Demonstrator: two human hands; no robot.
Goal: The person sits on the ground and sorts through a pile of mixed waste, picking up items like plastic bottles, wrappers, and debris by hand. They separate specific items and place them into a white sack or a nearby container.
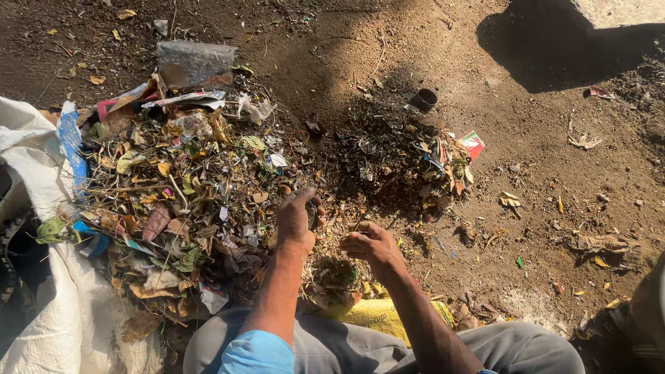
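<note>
While the head camera looks straight down, both hands work at the near edge of a large litter heap (187, 180) of dry leaves, twigs, paper scraps and wrappers spread over bare dirt ground (540, 159). Left hand (298, 218): fingers curled shut around a small dark piece of debris, resting against the heap's right edge; what the piece is cannot be told. Right hand (370, 244): just beside the left, fingers bent and pinched on a small brownish scrap, held low over loose crumbs of leaf matter. Forearms bare; a blue sleeve (258, 352) shows on the left arm, grey trousers (512, 350) along the bottom edge. A white woven sack (48, 325) lies at the left, touching the heap, its mouth open toward the litter. A crumpled clear plastic bottle (195, 59) sits at the heap's far side. A second, smaller pile of darker debris (405, 163) lies apart to the right, with a red-and-green packet (473, 144) at its right edge and a short black tube (424, 100) just beyond it. A yellow bag (384, 317) lies between the knees, under the right forearm. Hard shadow covers the upper right corner.
</note>
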